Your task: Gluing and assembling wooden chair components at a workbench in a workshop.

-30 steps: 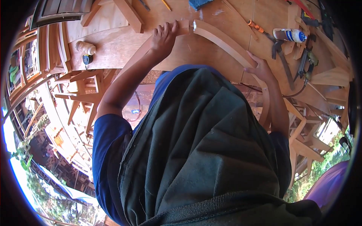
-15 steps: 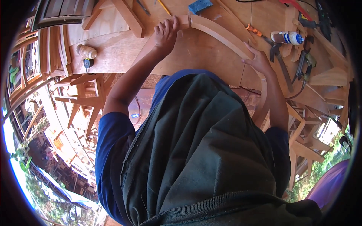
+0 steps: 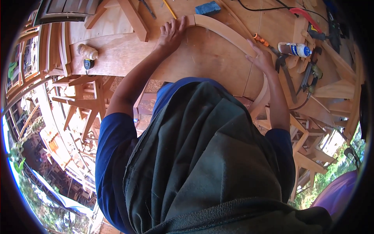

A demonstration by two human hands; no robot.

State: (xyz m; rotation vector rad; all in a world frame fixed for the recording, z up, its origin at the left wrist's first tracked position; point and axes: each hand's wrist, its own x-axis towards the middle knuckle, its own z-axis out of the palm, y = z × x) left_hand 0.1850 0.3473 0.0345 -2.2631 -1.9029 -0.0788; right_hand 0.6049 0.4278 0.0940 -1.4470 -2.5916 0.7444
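Two curved wooden pieces meet end to end in an arc on the plywood workbench. My left hand is closed over the left curved piece, fingers wrapped across it close to the joint. The right curved piece sweeps down toward me and past the bench edge. Gripping it at its outer bend, my right hand has the thumb on the inner side and the fingers along the outer side. Only a thin line shows where the ends touch. My left forearm hides much of the left piece.
Beyond the arc lie a blue sponge-like block and a yellow pencil. At right are an orange-handled screwdriver, a glue bottle and a hammer. A tape measure and a cloudy bottle stand at left.
The gap between the two curved pieces has closed, and their ends now meet. My right hand has shifted slightly left with the right piece. My left hand keeps its hold.
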